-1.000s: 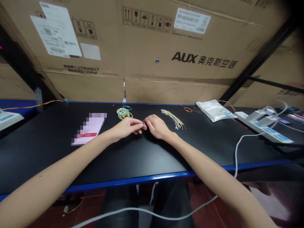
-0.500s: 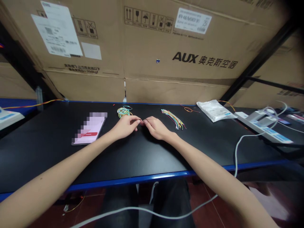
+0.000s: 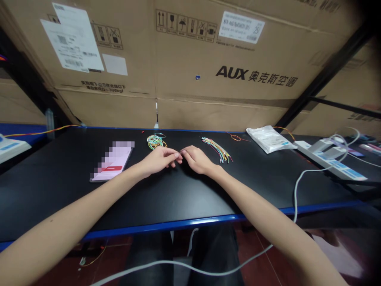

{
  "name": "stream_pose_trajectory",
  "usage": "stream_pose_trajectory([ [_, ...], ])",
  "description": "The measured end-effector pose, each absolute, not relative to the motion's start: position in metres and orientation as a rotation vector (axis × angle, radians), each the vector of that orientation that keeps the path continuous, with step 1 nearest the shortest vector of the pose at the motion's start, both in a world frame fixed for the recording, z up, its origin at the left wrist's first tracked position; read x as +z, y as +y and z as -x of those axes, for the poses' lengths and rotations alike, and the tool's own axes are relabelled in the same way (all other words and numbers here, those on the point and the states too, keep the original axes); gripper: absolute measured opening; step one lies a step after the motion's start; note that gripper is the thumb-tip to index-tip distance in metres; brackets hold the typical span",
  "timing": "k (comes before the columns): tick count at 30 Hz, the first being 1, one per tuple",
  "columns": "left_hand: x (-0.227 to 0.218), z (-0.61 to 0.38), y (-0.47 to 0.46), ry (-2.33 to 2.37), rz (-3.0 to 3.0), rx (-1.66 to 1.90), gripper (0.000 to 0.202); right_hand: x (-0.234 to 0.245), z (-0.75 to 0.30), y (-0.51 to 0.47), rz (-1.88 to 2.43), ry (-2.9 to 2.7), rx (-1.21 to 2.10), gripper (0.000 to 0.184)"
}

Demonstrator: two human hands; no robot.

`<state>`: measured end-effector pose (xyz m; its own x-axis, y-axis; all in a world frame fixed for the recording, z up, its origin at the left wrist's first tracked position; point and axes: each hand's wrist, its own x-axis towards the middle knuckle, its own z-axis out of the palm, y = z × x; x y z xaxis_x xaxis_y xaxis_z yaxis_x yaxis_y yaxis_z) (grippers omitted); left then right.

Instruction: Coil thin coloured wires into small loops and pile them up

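My left hand and my right hand meet fingertip to fingertip just above the black tabletop. Both are closed in a pinch; whatever lies between the fingers is too small or too hidden to make out. Behind my left hand sits a pile of coiled coloured wires, green, yellow and pale blue. To the right of my right hand lies a bundle of straight coloured wires with small tips at the ends.
A phone lies left of my left hand. One small wire loop rests near the back edge. On the right are a white plastic bag and a power strip, with a grey cable hanging over the front edge. A large cardboard box stands behind.
The fingers of my left hand have shifted slightly right and curled further, closer against the right fingertips. My right hand stays nearly in place, as do the wires.
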<state>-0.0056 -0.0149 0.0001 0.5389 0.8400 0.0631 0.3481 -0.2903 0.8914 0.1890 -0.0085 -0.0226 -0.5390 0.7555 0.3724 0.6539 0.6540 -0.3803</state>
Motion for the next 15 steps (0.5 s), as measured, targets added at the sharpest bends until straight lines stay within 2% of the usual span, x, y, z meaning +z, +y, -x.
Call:
stream_pose_trajectory([
  [8,-0.0088,0.0069,-0.0223,1.330,-2.557,1.035,0.025,-0.0252,-0.1863,-0.0114,1.061,-2.364,0.281,0.035],
  [11,-0.0072,0.0060,-0.0206,1.291,-2.399,0.990,0.024,-0.0243,-0.1859,-0.0123,1.074,-2.378,0.275,0.035],
  [15,-0.0027,0.0065,-0.0140,1.035,-1.769,0.741,0.020,-0.0222,-0.1873,-0.0117,1.146,-2.376,0.236,0.036],
])
